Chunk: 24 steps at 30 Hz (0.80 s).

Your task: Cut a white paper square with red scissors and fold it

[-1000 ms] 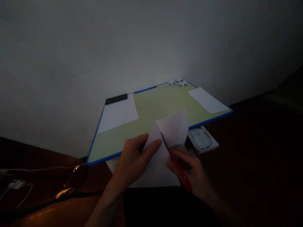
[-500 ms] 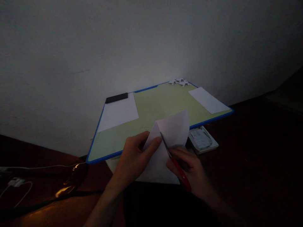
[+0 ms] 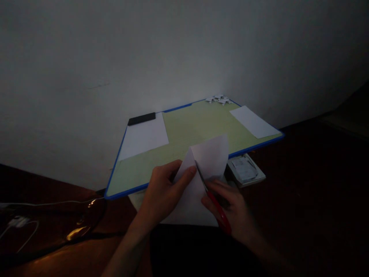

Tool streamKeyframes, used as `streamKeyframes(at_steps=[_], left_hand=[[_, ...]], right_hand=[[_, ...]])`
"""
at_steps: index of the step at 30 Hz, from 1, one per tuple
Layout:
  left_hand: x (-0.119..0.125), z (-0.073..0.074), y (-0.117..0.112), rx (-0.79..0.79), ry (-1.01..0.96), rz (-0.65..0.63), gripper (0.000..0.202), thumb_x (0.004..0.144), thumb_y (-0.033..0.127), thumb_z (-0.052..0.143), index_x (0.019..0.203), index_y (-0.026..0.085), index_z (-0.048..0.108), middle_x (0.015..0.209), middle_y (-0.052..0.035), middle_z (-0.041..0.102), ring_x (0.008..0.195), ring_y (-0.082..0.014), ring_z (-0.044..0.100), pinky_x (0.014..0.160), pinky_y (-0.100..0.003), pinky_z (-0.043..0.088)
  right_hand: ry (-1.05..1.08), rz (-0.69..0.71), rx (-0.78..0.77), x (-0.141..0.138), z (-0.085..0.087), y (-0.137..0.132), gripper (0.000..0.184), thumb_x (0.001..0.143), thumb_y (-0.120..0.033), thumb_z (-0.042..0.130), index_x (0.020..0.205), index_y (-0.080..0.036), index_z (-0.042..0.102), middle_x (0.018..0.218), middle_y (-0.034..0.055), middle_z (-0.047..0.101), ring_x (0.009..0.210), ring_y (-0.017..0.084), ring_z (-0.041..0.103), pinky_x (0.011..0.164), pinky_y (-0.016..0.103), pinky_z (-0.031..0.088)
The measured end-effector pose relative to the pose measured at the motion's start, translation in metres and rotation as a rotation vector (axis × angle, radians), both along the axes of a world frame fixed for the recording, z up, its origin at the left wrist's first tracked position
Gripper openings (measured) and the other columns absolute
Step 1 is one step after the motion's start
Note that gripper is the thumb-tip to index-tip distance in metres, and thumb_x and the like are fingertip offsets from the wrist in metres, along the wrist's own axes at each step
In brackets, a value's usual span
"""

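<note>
My left hand [image 3: 165, 190] pinches a white sheet of paper [image 3: 211, 156] between thumb and fingers, near its upper left part. A cut runs down from the sheet's upper part, and its right portion bends away to the right. In my right hand [image 3: 227, 202] is a pair of scissors [image 3: 217, 207] with red handles. The thin dark blades lie in the cut, their tips close to my left thumb. My fingers cover part of the handles. The lower end of the sheet hangs over my dark-clothed lap.
A pale green table [image 3: 198, 119] with blue edging stands against the wall. On it lie a left paper sheet [image 3: 144, 136] under a dark flat object [image 3: 141, 119], a right paper sheet [image 3: 255, 122] and folded paper pieces [image 3: 220, 100]. A white box [image 3: 246, 169] sits below; cables [image 3: 19, 222] lie left.
The scissors and my right hand have shifted very slightly left, and the loose right portion of the sheet has moved a little left too. My left hand keeps its hold.
</note>
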State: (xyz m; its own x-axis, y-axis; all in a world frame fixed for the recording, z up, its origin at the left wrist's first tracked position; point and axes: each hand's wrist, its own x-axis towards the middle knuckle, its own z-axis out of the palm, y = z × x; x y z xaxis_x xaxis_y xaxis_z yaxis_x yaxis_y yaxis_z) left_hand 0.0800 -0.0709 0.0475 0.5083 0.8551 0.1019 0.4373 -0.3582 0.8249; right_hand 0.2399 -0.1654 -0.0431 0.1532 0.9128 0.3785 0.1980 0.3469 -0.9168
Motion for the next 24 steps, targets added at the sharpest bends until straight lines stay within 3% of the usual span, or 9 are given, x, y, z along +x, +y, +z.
streamKeyframes(at_steps=[8,24], left_hand=[[0.0001,-0.0024,0.0014,-0.015,0.018,0.008,0.037,0.095,0.049,0.066,0.079,0.016,0.075,0.069,-0.0021,0.068,0.065,-0.0156,0.057,0.052,-0.023,0.038],[0.0011,-0.0027,0.0002,-0.029,0.017,0.007,0.037,0.095,0.048,0.066,0.075,0.017,0.071,0.067,-0.0007,0.065,0.062,-0.0146,0.055,0.051,-0.023,0.037]], right_hand=[[-0.011,-0.027,-0.017,-0.0021,0.0003,-0.0004,0.012,0.097,-0.032,0.074,0.098,-0.021,0.078,0.089,0.0045,0.075,0.08,0.02,0.072,0.068,0.03,0.059],[-0.021,-0.032,0.003,-0.0001,-0.0029,-0.0013,0.016,0.097,-0.035,0.074,0.099,-0.02,0.079,0.092,0.0057,0.076,0.076,0.019,0.071,0.064,0.029,0.059]])
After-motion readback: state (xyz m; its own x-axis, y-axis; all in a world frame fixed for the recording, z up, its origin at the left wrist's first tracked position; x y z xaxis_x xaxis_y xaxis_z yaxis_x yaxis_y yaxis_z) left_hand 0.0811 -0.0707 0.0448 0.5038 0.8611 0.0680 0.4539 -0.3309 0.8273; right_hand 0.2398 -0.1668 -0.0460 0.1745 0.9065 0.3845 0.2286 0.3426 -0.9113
